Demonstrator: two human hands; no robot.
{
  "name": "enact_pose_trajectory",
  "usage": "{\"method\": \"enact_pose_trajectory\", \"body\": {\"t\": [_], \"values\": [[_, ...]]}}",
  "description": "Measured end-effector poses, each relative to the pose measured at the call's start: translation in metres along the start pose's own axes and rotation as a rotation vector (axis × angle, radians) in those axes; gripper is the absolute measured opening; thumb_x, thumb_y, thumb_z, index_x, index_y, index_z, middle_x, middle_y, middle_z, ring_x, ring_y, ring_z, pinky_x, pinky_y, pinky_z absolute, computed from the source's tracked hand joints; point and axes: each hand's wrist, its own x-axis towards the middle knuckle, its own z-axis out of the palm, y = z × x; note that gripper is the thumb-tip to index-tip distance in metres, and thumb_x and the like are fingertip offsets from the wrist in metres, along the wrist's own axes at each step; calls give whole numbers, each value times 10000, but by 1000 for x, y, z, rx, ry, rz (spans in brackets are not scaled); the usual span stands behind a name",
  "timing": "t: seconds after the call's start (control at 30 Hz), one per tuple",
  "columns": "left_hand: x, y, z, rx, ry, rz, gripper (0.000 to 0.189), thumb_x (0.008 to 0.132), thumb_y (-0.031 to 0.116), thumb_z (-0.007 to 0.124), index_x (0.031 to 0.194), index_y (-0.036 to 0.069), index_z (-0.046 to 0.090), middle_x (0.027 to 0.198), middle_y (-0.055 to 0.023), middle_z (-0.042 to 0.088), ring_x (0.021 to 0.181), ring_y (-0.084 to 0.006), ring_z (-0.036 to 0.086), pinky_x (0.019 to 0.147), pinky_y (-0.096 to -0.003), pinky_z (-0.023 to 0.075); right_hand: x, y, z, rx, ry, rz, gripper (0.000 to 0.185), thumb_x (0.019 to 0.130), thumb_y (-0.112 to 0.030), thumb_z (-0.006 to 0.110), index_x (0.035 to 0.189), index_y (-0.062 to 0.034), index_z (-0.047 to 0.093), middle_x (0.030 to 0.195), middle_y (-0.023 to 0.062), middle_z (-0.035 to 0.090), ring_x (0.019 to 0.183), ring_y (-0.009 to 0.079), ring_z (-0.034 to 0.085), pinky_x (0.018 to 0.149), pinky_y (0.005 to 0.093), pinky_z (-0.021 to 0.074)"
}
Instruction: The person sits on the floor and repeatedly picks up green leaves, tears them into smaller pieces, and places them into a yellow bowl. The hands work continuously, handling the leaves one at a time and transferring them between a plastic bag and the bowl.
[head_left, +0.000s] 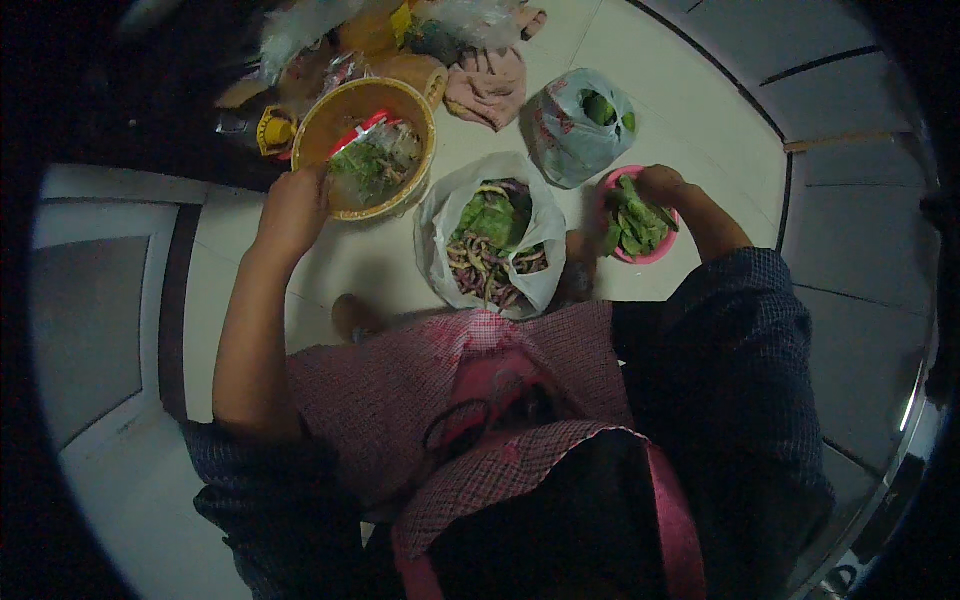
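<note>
My left hand (300, 202) is at the near-left rim of a yellow plastic bucket (430, 161), its fingers curled; whether it grips the rim is unclear. Vegetable scraps and a red-and-white wrapper lie in the bucket. Over on the right, my right hand (660, 186) touches green leafy vegetables (636, 225) in a pink bowl (660, 255); its fingers are partly hidden, so its hold cannot be told. Between the hands stands an open white plastic bag (435, 240) with green leaves and purplish bean pods (480, 270) inside.
Behind the pink bowl is a pale plastic bag (562, 142) with green vegetables. A pinkish cloth (487, 86) lies on the tiled floor beside heaped plastic bags (472, 22). A yellow-capped container (276, 131) is left of the bucket. My feet flank the white bag.
</note>
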Motion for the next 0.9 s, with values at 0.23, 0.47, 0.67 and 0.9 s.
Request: {"method": "enact_pose_trajectory", "body": {"t": [0.23, 0.47, 0.67, 0.9], "values": [[8, -9, 16, -25, -5, -1, 180, 872, 165, 581, 887, -4, 640, 843, -244, 631, 819, -401, 620, 740, -493, 479, -9, -51, -23, 241, 228, -272, 241, 773, -200, 637, 990, -99, 666, 924, 127, 679, 887, 337, 642, 763, 434, 512], [13, -7, 20, -14, 11, -65, 209, 858, 147, 578, 1002, 2, 624, 855, -236, 640, 821, -398, 625, 759, -493, 486, 31, -222, -4, 264, 253, -707, 209, 777, -227, 618, 939, -101, 657, 861, 173, 663, 801, 356, 644, 704, 437, 511], [8, -4, 18, -49, -1, -66, 331, 842, 134, 572, 1147, 9, 552, 833, -259, 636, 798, -412, 630, 742, -493, 507, 34, -264, 23, 134, 80, -397, 245, 716, -193, 682, 937, -88, 691, 895, 162, 686, 868, 300, 677, 725, 398, 536], [6, -5, 10, 24, -25, 15, 299, 857, 120, 586, 1148, 53, 568, 830, -226, 653, 790, -383, 633, 736, -479, 494, 40, -242, 12, 129, 16, -355, 383, 732, -247, 697, 1046, -35, 642, 897, 166, 672, 896, 322, 658, 782, 418, 524]]}}
